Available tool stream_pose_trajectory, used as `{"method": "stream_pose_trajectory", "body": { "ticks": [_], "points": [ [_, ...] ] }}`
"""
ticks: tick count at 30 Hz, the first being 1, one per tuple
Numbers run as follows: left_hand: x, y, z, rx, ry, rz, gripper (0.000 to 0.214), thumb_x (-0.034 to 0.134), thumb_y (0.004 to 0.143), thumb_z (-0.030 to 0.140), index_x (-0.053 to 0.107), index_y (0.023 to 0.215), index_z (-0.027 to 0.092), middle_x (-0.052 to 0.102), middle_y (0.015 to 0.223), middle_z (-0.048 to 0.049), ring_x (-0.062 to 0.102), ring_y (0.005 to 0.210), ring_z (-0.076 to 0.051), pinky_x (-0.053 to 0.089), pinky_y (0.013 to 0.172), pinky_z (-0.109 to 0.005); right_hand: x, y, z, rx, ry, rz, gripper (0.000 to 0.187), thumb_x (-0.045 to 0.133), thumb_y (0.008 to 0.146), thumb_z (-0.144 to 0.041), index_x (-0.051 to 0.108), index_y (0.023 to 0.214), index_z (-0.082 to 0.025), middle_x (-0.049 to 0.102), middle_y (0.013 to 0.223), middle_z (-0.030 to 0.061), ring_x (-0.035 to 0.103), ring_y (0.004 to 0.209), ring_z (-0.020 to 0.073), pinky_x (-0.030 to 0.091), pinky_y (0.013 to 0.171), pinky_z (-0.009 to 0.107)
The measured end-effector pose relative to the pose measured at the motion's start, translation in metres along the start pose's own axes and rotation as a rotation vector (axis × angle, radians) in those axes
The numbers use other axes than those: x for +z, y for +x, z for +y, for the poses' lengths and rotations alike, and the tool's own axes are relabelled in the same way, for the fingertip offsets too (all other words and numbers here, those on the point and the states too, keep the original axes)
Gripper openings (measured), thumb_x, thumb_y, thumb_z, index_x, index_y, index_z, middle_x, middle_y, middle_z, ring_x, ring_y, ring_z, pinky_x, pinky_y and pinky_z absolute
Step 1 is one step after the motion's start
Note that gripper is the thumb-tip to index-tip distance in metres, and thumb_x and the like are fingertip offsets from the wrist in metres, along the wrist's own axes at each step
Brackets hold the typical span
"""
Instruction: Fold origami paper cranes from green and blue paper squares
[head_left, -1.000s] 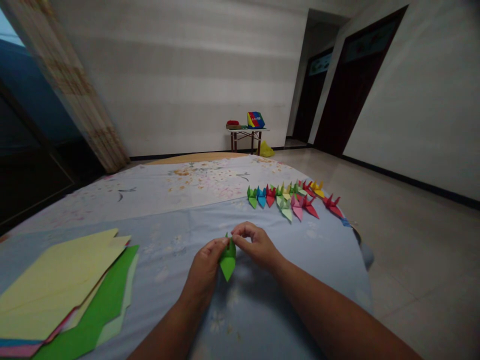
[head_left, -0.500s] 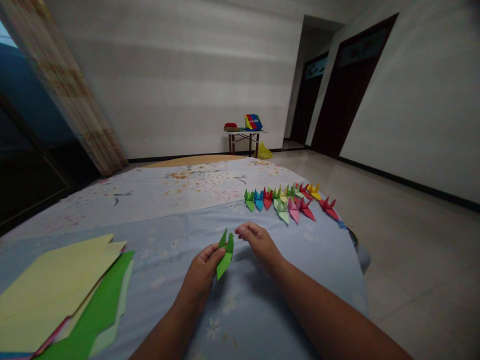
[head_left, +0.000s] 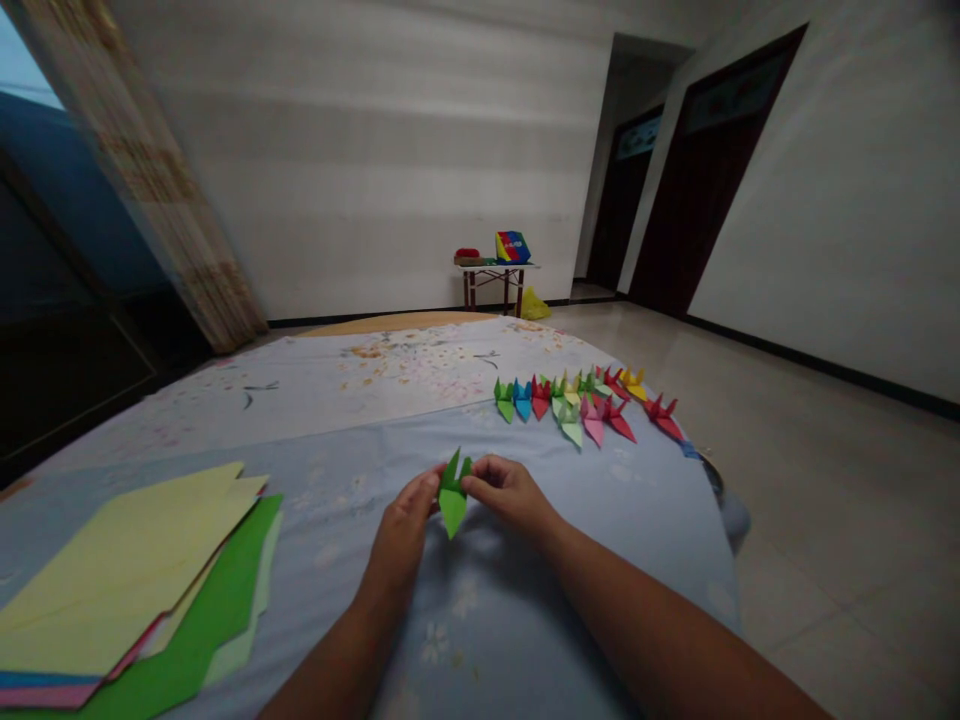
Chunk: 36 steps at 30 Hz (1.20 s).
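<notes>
A green origami crane (head_left: 452, 505) is held up above the blue floral cloth, its two thin points upward and a broad wing facing me. My left hand (head_left: 409, 510) pinches its left side between thumb and fingers. On the other side, my right hand (head_left: 511, 490) is closed on the crane's right point near its base. Beyond the hands, to the right, several finished paper cranes stand in a cluster, among them a blue crane (head_left: 522, 399), a pink crane (head_left: 593, 420) and a red crane (head_left: 663, 416).
At the left lies a stack of coloured paper, with yellow sheets (head_left: 127, 570) on top and green sheets (head_left: 217, 610) beneath. The round table's cloth (head_left: 322, 390) reaches its right edge beside the cranes. A small table (head_left: 491, 268) with a colourful box (head_left: 513, 247) stands by the wall.
My right hand has moved left onto the crane and taken hold of its right point. The crane has turned more upright, with its wing toward me. The view has shifted slightly.
</notes>
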<state>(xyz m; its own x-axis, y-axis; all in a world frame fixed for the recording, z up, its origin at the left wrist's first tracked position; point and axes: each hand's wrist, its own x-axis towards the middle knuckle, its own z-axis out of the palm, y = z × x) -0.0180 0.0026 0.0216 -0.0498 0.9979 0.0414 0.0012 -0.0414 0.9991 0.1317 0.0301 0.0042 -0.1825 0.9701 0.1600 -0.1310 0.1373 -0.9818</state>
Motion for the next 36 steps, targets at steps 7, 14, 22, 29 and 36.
{"method": "stream_pose_trajectory", "body": {
  "ticks": [7,14,22,29,36],
  "points": [
    [-0.005,0.004,-0.006,-0.139,-0.038,0.098,0.043,0.056,0.07,0.056,0.061,0.079,0.014,0.061,0.065,-0.0019,0.055,0.051,-0.012,0.038,0.046,-0.022,-0.007,0.005,0.0,-0.008,0.039,0.079,0.03,0.071,0.062,-0.042,0.059,0.069,-0.015,0.058,0.063,-0.0026,0.049,0.057,0.0091,0.037,0.059,0.024],
    [0.002,0.001,-0.009,-0.257,-0.14,0.004,0.047,0.072,0.062,0.041,0.054,0.096,0.012,0.064,0.064,-0.0018,0.057,0.05,-0.011,0.041,0.048,-0.021,-0.004,0.004,0.004,-0.043,0.008,0.058,0.026,0.072,0.063,-0.038,0.061,0.07,-0.015,0.06,0.065,-0.0013,0.052,0.058,0.0098,0.04,0.061,0.024],
    [0.001,0.006,-0.014,-0.231,-0.199,0.04,0.057,0.078,0.057,0.033,0.048,0.102,0.015,0.066,0.064,-0.0012,0.06,0.054,-0.014,0.045,0.054,-0.023,-0.01,0.004,0.004,-0.017,0.049,-0.093,0.028,0.073,0.063,-0.038,0.063,0.077,-0.015,0.061,0.072,-0.0001,0.054,0.064,0.0108,0.04,0.064,0.025],
    [0.004,0.004,-0.012,-0.244,-0.239,0.026,0.041,0.076,0.058,0.037,0.056,0.085,0.013,0.066,0.062,-0.0019,0.06,0.053,-0.012,0.044,0.052,-0.021,-0.014,0.002,-0.005,-0.195,-0.2,-0.097,0.021,0.07,0.068,-0.037,0.069,0.077,-0.017,0.059,0.074,0.001,0.052,0.068,0.0119,0.04,0.066,0.026],
    [0.002,0.003,-0.009,-0.165,-0.28,0.066,0.041,0.078,0.057,0.033,0.058,0.087,0.014,0.069,0.071,-0.0016,0.062,0.061,-0.012,0.045,0.06,-0.021,-0.02,0.006,-0.002,-0.016,-0.157,0.016,0.039,0.057,0.076,-0.052,0.065,0.089,-0.016,0.062,0.078,0.0022,0.051,0.065,0.0109,0.04,0.061,0.024]
  ]
}}
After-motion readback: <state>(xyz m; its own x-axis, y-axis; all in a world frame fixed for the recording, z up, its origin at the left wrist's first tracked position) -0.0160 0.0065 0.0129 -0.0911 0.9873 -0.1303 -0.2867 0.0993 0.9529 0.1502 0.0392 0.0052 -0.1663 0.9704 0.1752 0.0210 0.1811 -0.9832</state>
